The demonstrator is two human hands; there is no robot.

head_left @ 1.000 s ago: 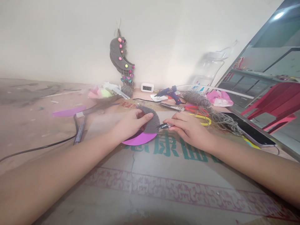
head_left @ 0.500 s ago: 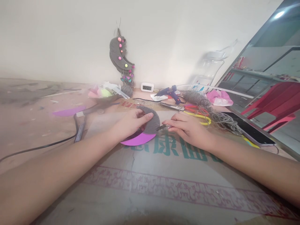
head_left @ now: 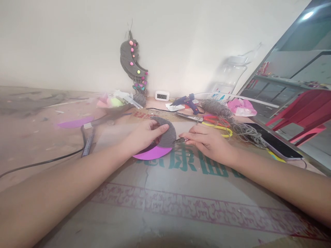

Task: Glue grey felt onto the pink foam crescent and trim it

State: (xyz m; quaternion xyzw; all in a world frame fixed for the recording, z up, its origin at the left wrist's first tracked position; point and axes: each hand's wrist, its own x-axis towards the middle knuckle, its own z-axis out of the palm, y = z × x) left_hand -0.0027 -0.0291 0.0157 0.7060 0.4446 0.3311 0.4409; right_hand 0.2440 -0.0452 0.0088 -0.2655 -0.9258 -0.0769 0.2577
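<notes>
Near the middle of the work surface my left hand (head_left: 148,136) grips a crescent wrapped in grey yarn (head_left: 168,134), thumb on top and the other fingers mostly hidden. A curved piece of bright purple sheet (head_left: 153,153) shows below the wrapped part. To its right, my right hand (head_left: 207,139) pinches a small slim tool with a dark pointed tip (head_left: 180,140); its exact kind is unclear. That tip is at the crescent's right edge.
Behind the hands lie a blue glue gun (head_left: 187,101), yellow-and-red-handled scissors (head_left: 218,128), grey yarn (head_left: 248,134) and a phone (head_left: 275,143). A decorated crescent (head_left: 129,60) stands against the wall near a white clock (head_left: 162,95). A black cable (head_left: 46,160) crosses the left.
Both hands keep nearly the same positions and holds. The view has shifted very slightly; the crescent and the slim tool stay together.
</notes>
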